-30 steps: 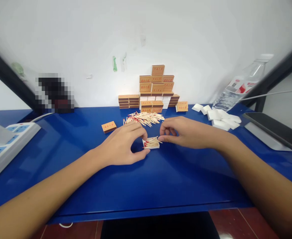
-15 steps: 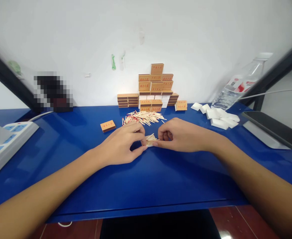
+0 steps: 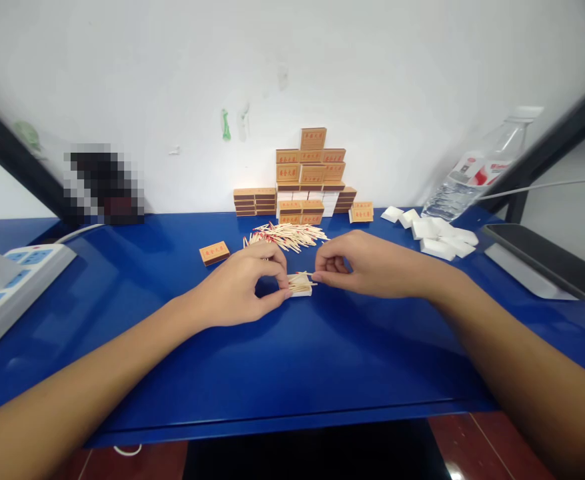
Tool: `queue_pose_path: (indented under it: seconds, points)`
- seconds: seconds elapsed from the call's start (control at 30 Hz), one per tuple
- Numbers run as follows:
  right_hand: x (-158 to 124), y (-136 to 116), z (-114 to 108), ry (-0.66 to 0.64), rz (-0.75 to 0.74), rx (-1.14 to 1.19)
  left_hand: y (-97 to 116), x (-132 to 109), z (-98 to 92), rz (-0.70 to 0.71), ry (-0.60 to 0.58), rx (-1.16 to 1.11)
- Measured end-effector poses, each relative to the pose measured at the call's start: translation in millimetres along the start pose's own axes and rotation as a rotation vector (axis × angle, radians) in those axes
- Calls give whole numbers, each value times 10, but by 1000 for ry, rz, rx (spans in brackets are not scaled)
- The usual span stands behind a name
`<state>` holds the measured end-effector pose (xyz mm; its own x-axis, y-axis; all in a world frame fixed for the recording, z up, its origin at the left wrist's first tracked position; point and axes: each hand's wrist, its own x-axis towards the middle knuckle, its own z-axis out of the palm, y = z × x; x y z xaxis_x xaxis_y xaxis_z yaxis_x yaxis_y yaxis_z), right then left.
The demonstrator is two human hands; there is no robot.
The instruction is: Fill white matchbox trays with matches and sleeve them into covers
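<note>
A small white matchbox tray [image 3: 302, 293] rests on the blue desk with several matchsticks in it. My left hand [image 3: 246, 283] pinches the tray's left end between thumb and fingers. At the right, my right hand [image 3: 360, 265] has its thumb and forefinger closed on a single matchstick [image 3: 305, 273], held just above the tray's far right corner. Behind both hands spreads a loose heap of red-tipped matches [image 3: 292, 235]. An orange matchbox [image 3: 214, 253] lies beyond my left hand.
Stacked matchboxes [image 3: 312, 173] rise against the wall. White paper trays [image 3: 440, 230] lie at right near a leaning water bottle [image 3: 472, 175]. A phone [image 3: 552, 257] rests on a white box at far right; a power strip [image 3: 22, 280] sits on the left.
My right hand has lifted slightly up from the tray's right end, now with a matchstick between its fingertips. The tray's right end shows more. My left hand keeps its hold.
</note>
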<state>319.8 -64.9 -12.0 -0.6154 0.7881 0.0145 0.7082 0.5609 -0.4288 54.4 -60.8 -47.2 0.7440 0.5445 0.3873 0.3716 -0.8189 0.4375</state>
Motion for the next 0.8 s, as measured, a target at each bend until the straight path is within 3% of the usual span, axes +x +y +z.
queue_pose_path:
  seconds: [0.27, 0.6, 0.8]
  points:
    - [42, -35, 59, 61, -39, 68, -33, -2, -8, 12, -37, 64]
    - [67, 41, 92, 115, -5, -51, 7, 8, 57, -6, 110, 95]
    - [61, -11, 84, 128, 26, -73, 6, 9, 109, -10, 98, 76]
